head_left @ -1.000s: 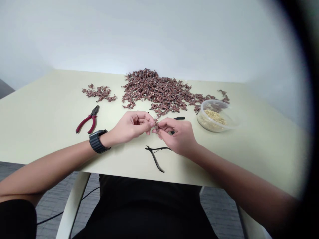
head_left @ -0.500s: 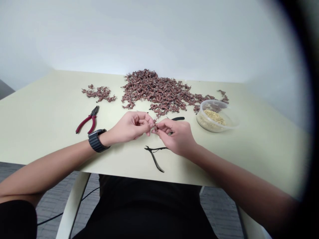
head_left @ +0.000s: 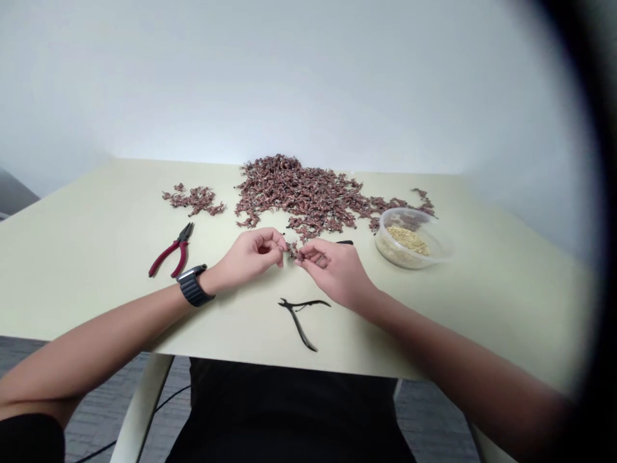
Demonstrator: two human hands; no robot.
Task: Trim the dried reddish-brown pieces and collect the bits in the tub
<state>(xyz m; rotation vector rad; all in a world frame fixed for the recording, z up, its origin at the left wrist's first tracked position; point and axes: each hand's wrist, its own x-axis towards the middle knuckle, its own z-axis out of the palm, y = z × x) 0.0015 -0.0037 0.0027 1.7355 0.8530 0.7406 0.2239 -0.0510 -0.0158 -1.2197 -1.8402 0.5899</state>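
Observation:
Both my hands meet over the front middle of the table. A small reddish-brown piece with thin limb-like parts [head_left: 292,249] is between them, its exact kind too small to tell. My right hand [head_left: 335,267] pinches it between thumb and forefinger. My left hand [head_left: 253,255], with a dark watch at the wrist, is closed, its fingertips right beside the piece; whatever they pinch is hidden. Beyond the hands lies a large heap of similar brown pieces [head_left: 299,193]. Below my right hand, dark-handled nippers [head_left: 296,315] lie with their handles spread.
Red-handled pliers [head_left: 178,249] lie to the left, below a smaller cluster of brown pieces [head_left: 195,200]. On the right stands a clear round tub [head_left: 393,257] with small gold-coloured bits [head_left: 408,240]. A dark handle [head_left: 344,242] shows behind my right hand.
My hands have drawn slightly apart, and the brown piece shows more between them. The right hand has uncovered more of the nippers. The whole view has shifted, with the table lower in the picture.

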